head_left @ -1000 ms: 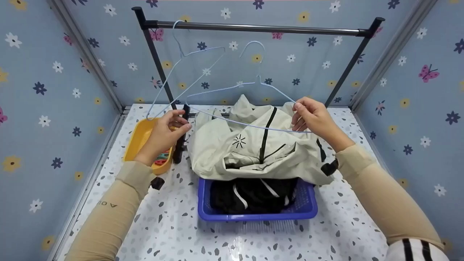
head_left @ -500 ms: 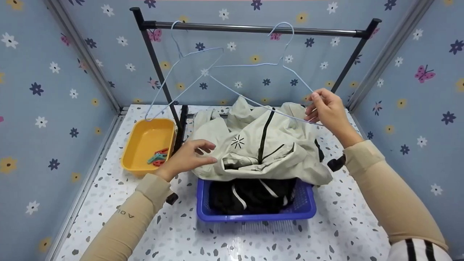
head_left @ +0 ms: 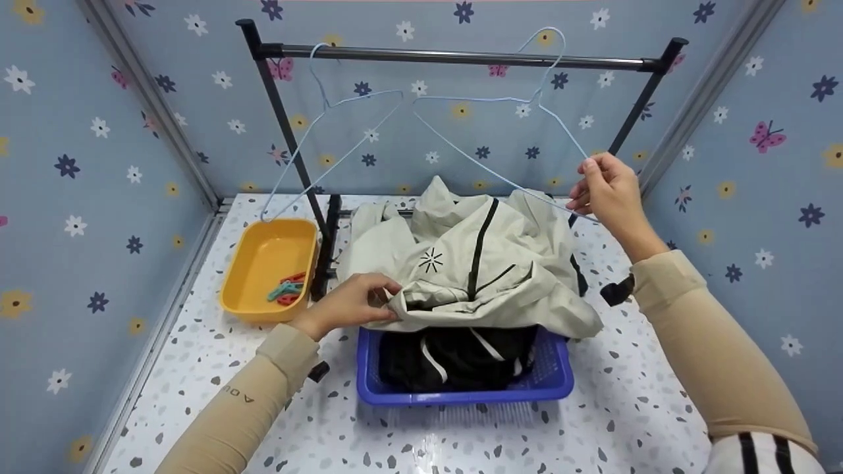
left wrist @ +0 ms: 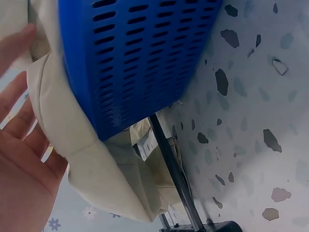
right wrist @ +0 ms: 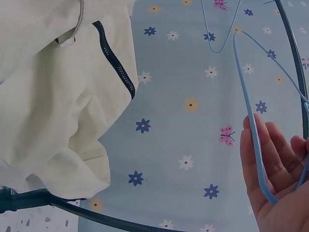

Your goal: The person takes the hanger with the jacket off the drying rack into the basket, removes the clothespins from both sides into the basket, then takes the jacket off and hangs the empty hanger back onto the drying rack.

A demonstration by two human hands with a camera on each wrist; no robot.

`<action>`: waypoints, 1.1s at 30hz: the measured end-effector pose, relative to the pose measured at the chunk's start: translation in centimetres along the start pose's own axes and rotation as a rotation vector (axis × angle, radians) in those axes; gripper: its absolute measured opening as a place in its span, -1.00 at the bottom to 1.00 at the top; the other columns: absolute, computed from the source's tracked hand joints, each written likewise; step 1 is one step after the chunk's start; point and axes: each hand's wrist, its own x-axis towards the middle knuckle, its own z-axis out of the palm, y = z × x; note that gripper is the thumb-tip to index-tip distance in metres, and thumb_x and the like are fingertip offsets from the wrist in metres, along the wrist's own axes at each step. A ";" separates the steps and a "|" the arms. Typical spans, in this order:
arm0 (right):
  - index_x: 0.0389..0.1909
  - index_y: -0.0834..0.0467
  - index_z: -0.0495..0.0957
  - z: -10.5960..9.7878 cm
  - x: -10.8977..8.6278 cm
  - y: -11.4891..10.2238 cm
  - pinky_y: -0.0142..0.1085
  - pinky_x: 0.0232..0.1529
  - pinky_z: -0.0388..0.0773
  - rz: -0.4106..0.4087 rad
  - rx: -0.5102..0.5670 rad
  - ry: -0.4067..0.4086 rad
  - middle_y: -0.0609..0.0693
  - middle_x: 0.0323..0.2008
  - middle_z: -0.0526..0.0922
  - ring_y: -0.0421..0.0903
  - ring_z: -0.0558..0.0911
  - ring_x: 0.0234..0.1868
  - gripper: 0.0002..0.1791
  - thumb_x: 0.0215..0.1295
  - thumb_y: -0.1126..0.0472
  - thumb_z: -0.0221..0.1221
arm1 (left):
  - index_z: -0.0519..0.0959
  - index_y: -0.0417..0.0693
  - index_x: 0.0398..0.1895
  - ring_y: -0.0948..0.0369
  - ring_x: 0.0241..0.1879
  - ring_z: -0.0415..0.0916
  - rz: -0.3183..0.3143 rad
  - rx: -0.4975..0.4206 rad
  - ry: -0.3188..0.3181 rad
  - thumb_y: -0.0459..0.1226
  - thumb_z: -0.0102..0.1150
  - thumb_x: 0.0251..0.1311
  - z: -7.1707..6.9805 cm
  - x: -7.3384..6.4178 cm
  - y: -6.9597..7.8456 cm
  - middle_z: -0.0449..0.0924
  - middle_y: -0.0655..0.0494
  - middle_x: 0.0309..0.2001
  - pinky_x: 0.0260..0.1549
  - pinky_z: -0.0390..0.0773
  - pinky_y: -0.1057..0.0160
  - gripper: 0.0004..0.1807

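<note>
In the head view my right hand pinches one end of a blue wire hanger with thumb and forefinger. The hanger is held up at the right, its hook overlapping the rack's rail; in the right wrist view its wire runs past the palm. My left hand is at the left front edge of a pale jacket with a black zip. The left wrist view has these fingers partly hidden behind the jacket's fabric, the thumb spread from them. The jacket lies heaped over a blue basket.
Black cloth with white stripes lies in the basket. Another wire hanger hangs from the left of the black rack's rail. A yellow tray holding several clothespins stands at the left. Patterned walls enclose the table.
My right hand has raised the hanger up and to the right, its hook now level with the rail. My left hand has come from above the yellow tray down to the jacket's edge.
</note>
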 end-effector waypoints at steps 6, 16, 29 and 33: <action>-0.05 0.04 0.55 -0.6 0.4 0.4 -0.33 -0.38 0.78 0.017 0.000 0.025 -0.07 -0.47 0.70 -0.16 0.74 -0.52 -0.73 0.76 -0.03 -0.01 | 0.80 -0.14 0.01 0.19 -0.21 0.71 0.040 0.068 0.054 -0.38 0.47 0.25 0.4 0.0 -0.3 0.81 -0.01 -0.13 -0.08 0.75 0.11 -0.74; -0.03 0.02 0.54 -1.7 0.8 1.5 -0.34 -0.40 0.76 0.064 -0.020 0.090 -0.10 -0.47 0.70 -0.18 0.76 -0.51 -0.71 0.77 -0.04 -0.07 | 0.84 -0.15 -0.08 0.23 -0.23 0.68 0.057 0.100 0.091 -0.39 0.40 0.32 0.4 0.1 -0.1 0.82 -0.03 -0.19 -0.09 0.75 0.14 -0.84; -0.05 -0.03 0.53 -3.2 0.9 2.5 -0.33 -0.35 0.78 0.099 -0.074 0.148 -0.13 -0.45 0.66 -0.21 0.75 -0.52 -0.73 0.74 -0.10 -0.01 | 0.85 -0.13 -0.06 0.31 -0.26 0.63 0.048 0.092 0.083 -0.39 0.40 0.32 0.4 0.3 -0.3 0.82 -0.01 -0.21 -0.13 0.66 0.30 -0.82; -0.05 -0.04 0.52 -3.8 0.7 3.0 -0.36 -0.35 0.77 0.105 -0.088 0.171 -0.13 -0.44 0.65 -0.22 0.74 -0.51 -0.73 0.74 -0.10 -0.02 | 0.85 -0.12 -0.06 0.32 -0.26 0.62 0.049 0.089 0.083 -0.38 0.40 0.32 0.5 0.3 -0.4 0.82 0.00 -0.21 -0.13 0.66 0.31 -0.82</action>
